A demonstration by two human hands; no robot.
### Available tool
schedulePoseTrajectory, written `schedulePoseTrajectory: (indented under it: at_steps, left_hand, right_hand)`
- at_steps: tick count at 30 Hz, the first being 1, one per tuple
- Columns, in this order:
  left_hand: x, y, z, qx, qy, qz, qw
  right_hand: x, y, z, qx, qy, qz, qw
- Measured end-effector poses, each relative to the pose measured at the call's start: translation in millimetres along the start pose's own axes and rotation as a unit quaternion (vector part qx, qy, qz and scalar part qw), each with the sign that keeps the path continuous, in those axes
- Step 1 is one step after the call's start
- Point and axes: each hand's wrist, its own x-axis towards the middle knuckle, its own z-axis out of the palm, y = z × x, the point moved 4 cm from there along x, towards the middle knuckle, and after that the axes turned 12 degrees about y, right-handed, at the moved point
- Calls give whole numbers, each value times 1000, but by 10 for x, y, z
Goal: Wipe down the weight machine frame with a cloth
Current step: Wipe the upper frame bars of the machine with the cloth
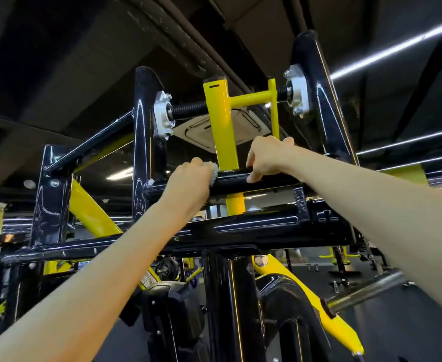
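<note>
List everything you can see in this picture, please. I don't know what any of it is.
frame: one, black, fills the middle
bar: one, black, the frame's upper crosspiece
post: one, yellow, upright behind the bar
flanges: two, silver, on the uprights either side of the post
rod: one, steel grey, lower right
lights: several strips, white, ceiling at right
vent: one, pale, ceiling behind the post
cloth: one, white, against the bar
left hand: one, holds the cloth
right hand: one, grips the bar
</note>
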Motion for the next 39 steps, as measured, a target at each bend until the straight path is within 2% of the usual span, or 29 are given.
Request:
schedulePoseTrajectory:
  at_steps: [4, 6, 9, 12, 14, 16, 18, 19, 20, 23, 25, 28, 30, 33, 35, 36, 39]
  left_hand:
    - [86, 374, 8, -37, -12, 61, 997]
    - [73, 152, 10, -15, -28, 32, 999]
    - [-4, -77, -11, 60, 11, -33, 998]
    - [23, 244, 24, -54, 14, 16, 998]
    - [7, 276, 42, -88, -8, 42, 995]
    - [9, -4, 30, -89, -37, -12, 995]
    - [21, -303, -21, -2, -54, -93, 994]
    - [42, -311, -55, 45, -54, -100, 992]
    - [90, -205, -82, 44, -45, -84, 995]
    - [110, 321, -100, -104, -55, 1, 993]
    - [105, 268, -89, -140, -59, 4, 988]
    - [169, -272, 6, -19, -87, -81, 993]
    - [228, -276, 27, 27, -78, -87, 993]
    - [239, 137, 57, -117, -50, 2, 992]
    - [190, 62, 49, -183, -43, -10, 982]
    - [184, -80, 88, -162, -53, -34, 985]
    - [228, -282, 112, 40, -74, -73, 994]
  right_hand:
    - [-12, -25, 18, -4, 2, 5, 1000]
    - [-14, -18, 22, 2, 1, 4, 1000]
    - [-25, -9, 18, 4, -10, 6, 1000]
    - [-35, -11, 8, -1, -7, 10, 1000]
    - [-36, -24, 4, -5, -2, 8, 1000]
    - [-41, -31, 8, 0, -11, 8, 1000]
    - [-44, -26, 8, 11, -21, 8, 1000]
    - [-50, -20, 9, 16, -24, 10, 1000]
    - [-53, -17, 6, 20, -24, 12, 999]
    - [-71, -25, -1, 12, -18, 15, 1000]
    - [-69, -27, 7, 9, -13, 15, 1000]
    - [-53, -13, 26, 24, -21, 11, 999]
    - [-42, 11, 15, 37, -22, 17, 999]
    - [-32, 6, 9, 35, -21, 22, 999]
    - [-28, -8, 25, 26, -17, 17, 999]
    - [-21, -10, 37, 24, -12, 12, 1000]
    - [-4, 9, 52, 23, 13, 6, 1000]
